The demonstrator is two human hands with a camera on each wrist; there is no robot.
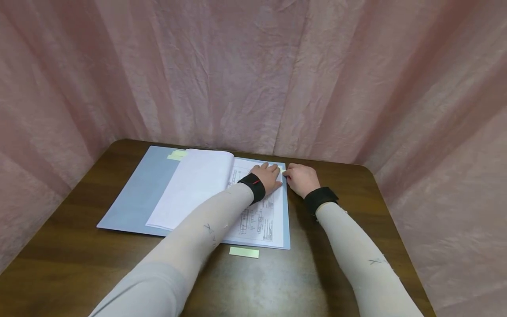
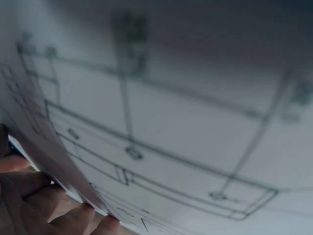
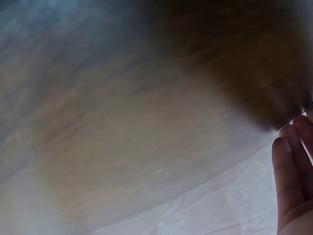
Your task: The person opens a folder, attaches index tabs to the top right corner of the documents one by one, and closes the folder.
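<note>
A blue folder point(image 1: 134, 198) lies spread on the table, with printed pages bearing line drawings point(image 1: 273, 220) on its right side. My left hand point(image 1: 270, 177) rests on the upper part of the printed page, fingers extended toward its right edge. In the left wrist view, the fingertips point(image 2: 105, 225) touch the page beside a drawing. At the page's upper right edge is a small pale yellow sticky tab point(image 1: 281, 169). My right hand point(image 1: 303, 179) pinches at this tab with bent fingers, partly hiding it. The right wrist view shows its fingers point(image 3: 288, 171) close to the table top.
Turned pages point(image 1: 198, 180) lie over the folder's left side. Several pale yellow sticky tabs point(image 1: 176, 155) are on the folder's top left. Another yellow-green sticky strip point(image 1: 244, 252) lies on the brown table point(image 1: 277, 281) before the folder. A pink curtain point(image 1: 253, 79) hangs behind the table.
</note>
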